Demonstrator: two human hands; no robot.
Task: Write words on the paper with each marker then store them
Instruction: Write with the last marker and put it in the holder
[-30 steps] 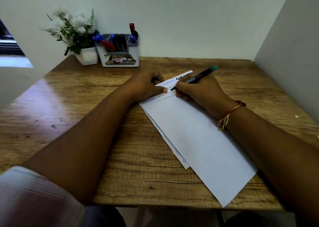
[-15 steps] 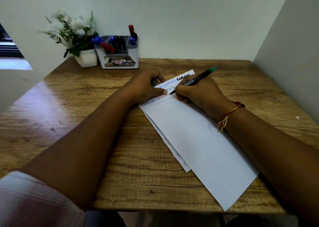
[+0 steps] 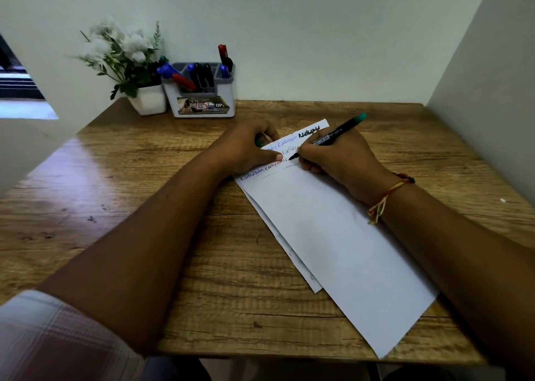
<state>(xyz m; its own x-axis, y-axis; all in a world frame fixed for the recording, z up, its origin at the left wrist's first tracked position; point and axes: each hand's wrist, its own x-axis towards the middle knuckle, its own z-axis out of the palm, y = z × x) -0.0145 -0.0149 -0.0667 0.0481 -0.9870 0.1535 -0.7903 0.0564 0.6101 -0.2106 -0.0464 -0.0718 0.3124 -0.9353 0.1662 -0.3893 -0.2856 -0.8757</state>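
Two stacked white paper sheets (image 3: 333, 230) lie slanted on the wooden desk (image 3: 144, 207), with several handwritten words along their far end. My right hand (image 3: 335, 157) grips a black marker with a green end (image 3: 333, 136), its tip touching the paper. My left hand (image 3: 246, 149) presses the paper's far left corner and is closed around a green cap (image 3: 259, 143), mostly hidden by the fingers. A grey and white marker holder (image 3: 202, 102) at the desk's back holds several blue, red and black markers.
A white pot of white flowers (image 3: 130, 71) stands left of the holder against the back wall. A wall runs along the desk's right side. The paper's near corner overhangs the desk's front edge (image 3: 289, 354).
The marker tip has shifted slightly left and nearer along the second line of writing. My left hand stays pressed on the paper.
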